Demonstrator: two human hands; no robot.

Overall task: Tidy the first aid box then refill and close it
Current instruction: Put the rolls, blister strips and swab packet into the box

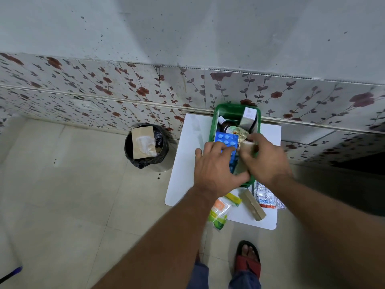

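Hands over pill-filled green box

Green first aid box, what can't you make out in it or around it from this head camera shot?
Head view:
- Near half of the green box: hidden under left hand and right hand.
- Item at the right fingers: blurred.
- Print on the silver strip and white carton: too small.
- Box lid: not visible.

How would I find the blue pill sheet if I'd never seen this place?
Find the small white table against the flowery wall, with an open green plastic box on it. The bright blue sheet of round white pills pokes up by the left hand; nothing else is blue.
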